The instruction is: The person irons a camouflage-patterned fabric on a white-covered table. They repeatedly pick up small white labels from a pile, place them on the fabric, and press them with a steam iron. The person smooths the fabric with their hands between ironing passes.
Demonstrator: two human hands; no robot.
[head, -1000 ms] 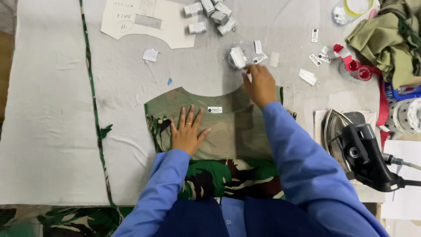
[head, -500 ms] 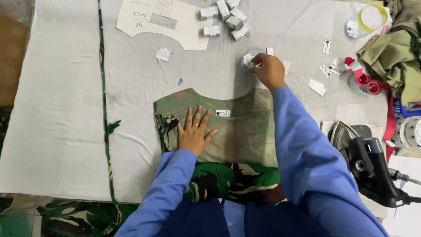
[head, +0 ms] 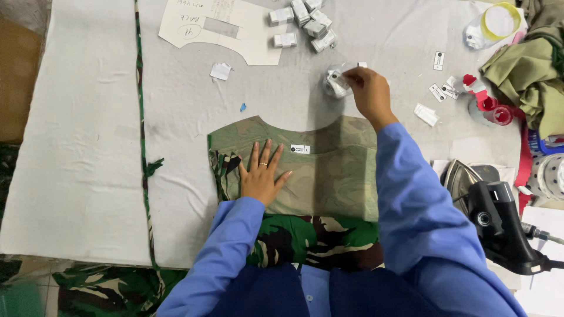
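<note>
A: Camouflage garment piece [head: 329, 176] — where is it found relative to the hands?

B: It is spread flat, inside out, directly under the left hand [head: 262, 174] and just short of the right hand [head: 369, 92]. Its curved neckline is turned away from the person, and a small white label [head: 299, 149] is seen just below that curve, a little to the right of the left fingertips.

A: How is the left hand held?

B: It is laid palm down on the garment's left part, with fingers spread wide and nothing gripped. A ring is worn on one finger.

A: And the right hand?

B: It is stretched past the neckline, beyond the cloth. Its fingertips are pinched narrowly on a small white tag [head: 337, 77] at a little clear packet of tags [head: 335, 87], which lies on the grey table cover [head: 88, 147] just past the garment's far edge.

A: What is seen around the hands?

B: Beyond the right hand a cluster of white tag bundles [head: 302, 20] is placed, with a paper pattern [head: 220, 26] to its left. Loose tags [head: 440, 88] are scattered to the right of that hand. A black iron [head: 493, 214] is rested beside the right forearm, well apart from the garment. A thin camouflage strip [head: 141, 135] is laid far to the left of the left hand.
</note>
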